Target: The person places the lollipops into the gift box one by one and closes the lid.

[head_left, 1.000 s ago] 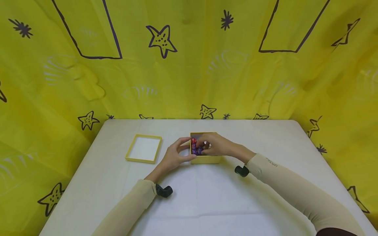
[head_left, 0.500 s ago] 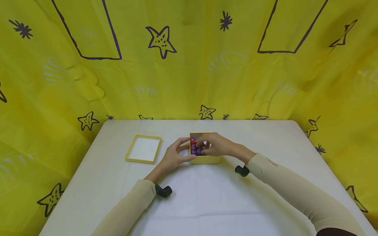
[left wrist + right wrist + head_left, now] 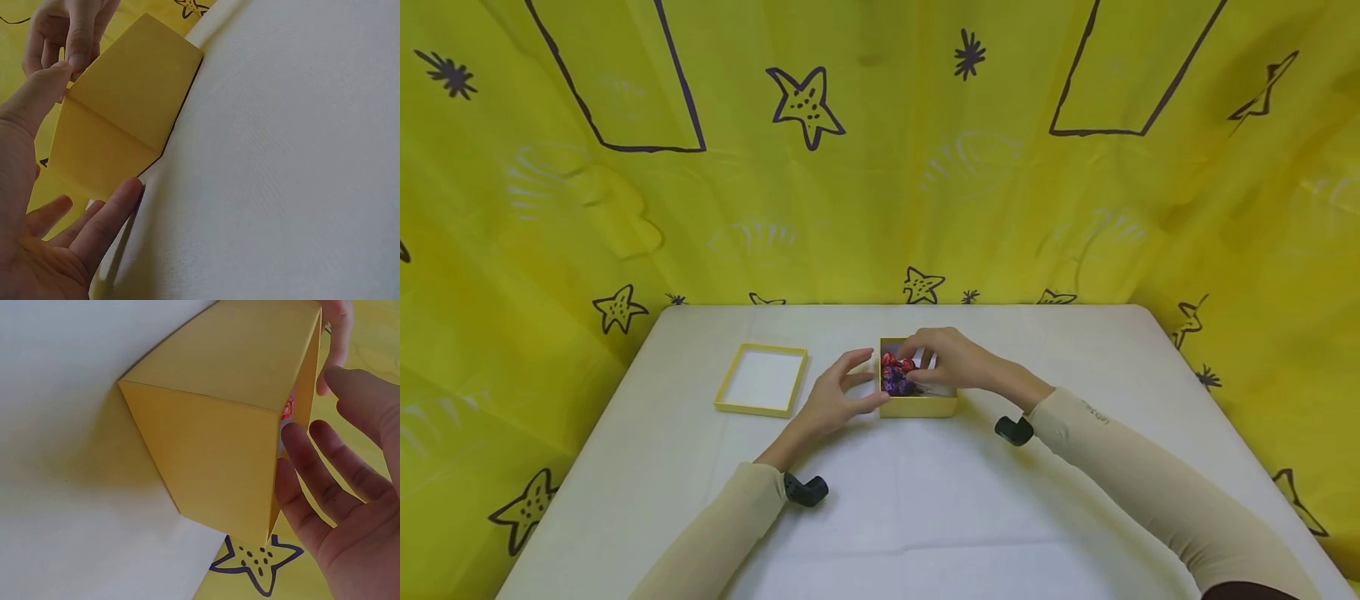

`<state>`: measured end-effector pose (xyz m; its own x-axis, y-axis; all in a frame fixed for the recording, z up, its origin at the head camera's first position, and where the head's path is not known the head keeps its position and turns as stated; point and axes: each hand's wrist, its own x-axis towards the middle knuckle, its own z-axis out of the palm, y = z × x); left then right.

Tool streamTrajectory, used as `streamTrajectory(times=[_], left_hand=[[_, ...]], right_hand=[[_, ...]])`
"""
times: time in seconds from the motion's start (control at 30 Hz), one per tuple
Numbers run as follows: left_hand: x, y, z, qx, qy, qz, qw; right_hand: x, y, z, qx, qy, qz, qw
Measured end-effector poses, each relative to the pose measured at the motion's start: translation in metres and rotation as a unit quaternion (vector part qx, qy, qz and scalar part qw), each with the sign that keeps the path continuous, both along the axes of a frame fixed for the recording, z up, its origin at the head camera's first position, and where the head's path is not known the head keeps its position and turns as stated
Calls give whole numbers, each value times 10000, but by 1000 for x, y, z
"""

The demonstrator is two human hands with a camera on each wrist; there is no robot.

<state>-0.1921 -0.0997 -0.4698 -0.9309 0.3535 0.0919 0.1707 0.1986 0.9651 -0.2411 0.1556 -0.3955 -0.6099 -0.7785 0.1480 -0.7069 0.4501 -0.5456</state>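
Note:
A yellow box (image 3: 919, 407) without its cover stands on the table, holding several round candies (image 3: 895, 379) in shiny red and purple wrappers. My left hand (image 3: 832, 398) is spread beside the box's left wall, its thumb near the front corner; whether it touches is hard to tell. Over the box's mouth is my right hand (image 3: 951, 358), fingers loosely bent and parted, tips near the candies. In the right wrist view, a red wrapper (image 3: 288, 407) shows past the box rim, and nothing is seen in the fingers of that hand (image 3: 350, 506). The box's right inside is partly hidden.
A square yellow-rimmed lid (image 3: 762, 379) with a white inside lies left of the box. A white cloth covers the table (image 3: 880, 500). Yellow curtains (image 3: 865, 208) with star drawings hang behind and at both sides.
My left hand has drawn slightly left, off the box's side. My right hand has risen a little and its fingers have parted; more red candy shows beneath it.

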Motion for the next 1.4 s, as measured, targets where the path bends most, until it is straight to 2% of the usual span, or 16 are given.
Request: streamTrajectory(times=[0.27,0.47,0.57,0.7,0.8,1.0,1.23,1.3,1.4], left_hand=[[2,-7,8,203,-74,133,9997],[4,-23,16,193,-115,319,9992],[5,-35,22,220,49,401,9989],[7,-55,30,6,470,542,9974],[9,-72,36,-200,653,713,9951],[13,-105,44,-263,651,930,9932],[22,-133,53,-351,691,1107,9908],[23,-140,55,-537,852,1204,9876],[23,-153,58,-1098,1264,1447,9752]], right_hand=[[2,0,4,-183,-57,-47,9998],[4,-9,8,-307,-82,-12,9995],[5,-15,11,-378,-92,-11,9992],[6,-27,14,-553,-99,4,9984],[7,-39,15,-707,-77,49,9975],[11,-66,18,-864,-100,104,9962],[20,-99,21,-813,-480,-137,9954],[23,-108,19,-816,-646,-308,9941],[27,-121,15,-924,-1080,-683,9875]])
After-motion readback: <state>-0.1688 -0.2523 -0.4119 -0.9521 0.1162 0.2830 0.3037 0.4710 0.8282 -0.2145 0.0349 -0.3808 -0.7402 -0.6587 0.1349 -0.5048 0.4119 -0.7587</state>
